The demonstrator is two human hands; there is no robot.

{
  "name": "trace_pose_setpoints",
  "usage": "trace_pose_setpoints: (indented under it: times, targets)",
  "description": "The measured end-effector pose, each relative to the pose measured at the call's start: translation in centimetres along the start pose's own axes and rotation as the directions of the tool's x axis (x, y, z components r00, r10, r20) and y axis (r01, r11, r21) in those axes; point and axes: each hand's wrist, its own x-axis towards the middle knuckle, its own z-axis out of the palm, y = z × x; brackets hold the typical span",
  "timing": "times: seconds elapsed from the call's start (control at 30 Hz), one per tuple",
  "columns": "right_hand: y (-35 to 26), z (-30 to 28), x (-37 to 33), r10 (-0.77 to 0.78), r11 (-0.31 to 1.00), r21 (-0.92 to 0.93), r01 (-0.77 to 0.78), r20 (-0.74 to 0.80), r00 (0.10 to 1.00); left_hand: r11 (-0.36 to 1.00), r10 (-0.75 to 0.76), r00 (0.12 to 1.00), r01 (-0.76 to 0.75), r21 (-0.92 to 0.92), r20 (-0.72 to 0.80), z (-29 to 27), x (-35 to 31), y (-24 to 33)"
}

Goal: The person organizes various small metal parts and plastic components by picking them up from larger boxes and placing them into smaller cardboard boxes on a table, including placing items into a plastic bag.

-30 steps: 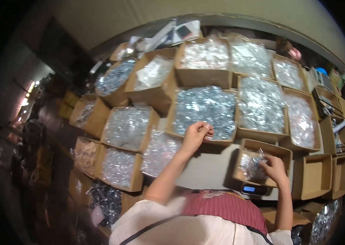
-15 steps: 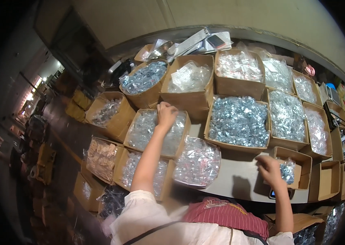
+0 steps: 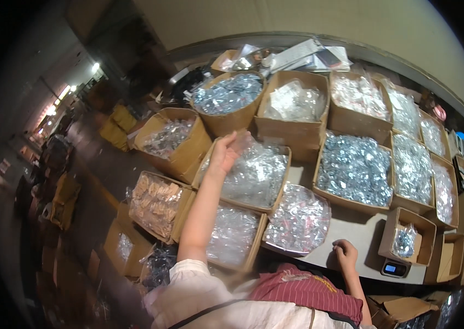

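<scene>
My left hand (image 3: 224, 156) is over the far left part of a cardboard box of clear plastic bags (image 3: 259, 171). Its fingers pinch what looks like a clear bag (image 3: 244, 142), partly blurred against the bags behind. My right hand (image 3: 346, 255) is near the front edge of the light table (image 3: 361, 233), its fingers loosely curled and a little apart; I see nothing in it. Left of it lies a heap of clear bags with small pieces and red marks (image 3: 297, 218). To its right, a small box (image 3: 427, 241) holding a bluish bag (image 3: 405, 241) sits on a digital scale (image 3: 395, 268).
Boxes of bagged parts crowd the table, among them silvery-blue bags (image 3: 355, 170), white packets (image 3: 359, 94) and tan pieces (image 3: 156, 204). Another box of clear bags (image 3: 232, 233) lies under my left forearm. Papers and a dark flat device (image 3: 328, 58) are at the back.
The view has shifted, so the boxes appear further right. My left hand has lifted from the bags and now pinches a clear one. My right hand has drawn away from the small box, uncovering the scale.
</scene>
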Motion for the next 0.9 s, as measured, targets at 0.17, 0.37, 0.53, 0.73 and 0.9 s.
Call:
trace_pose_setpoints:
  times: [0.17,0.37,0.53,0.73,0.9]
  targets:
    - [0.3,2.2,0.5,-0.150,0.972,-0.213,0.099,-0.240,0.959,0.995,0.063,0.994,-0.070,-0.075,-0.095,-6.0,0.0,4.2]
    - [-0.3,2.3,0.3,-0.179,0.960,-0.259,0.103,-0.289,0.940,0.414,0.519,0.825,-0.016,0.910,-0.222,-11.3,2.8,13.3]
    - [-0.3,2.7,0.7,-0.211,0.964,-0.227,0.140,-0.324,0.922,-0.345,0.363,0.874,0.448,0.825,-0.323,-22.2,5.3,17.2]
    - [-0.8,2.6,0.8,-0.222,0.943,-0.317,0.102,-0.370,0.902,-0.391,0.384,0.884,0.418,0.820,-0.267,-21.7,9.0,15.4]
    - [-0.1,2.8,0.9,-0.237,0.933,-0.343,0.106,-0.365,0.901,-0.374,0.469,0.870,0.349,0.859,-0.150,-22.1,8.7,14.5]
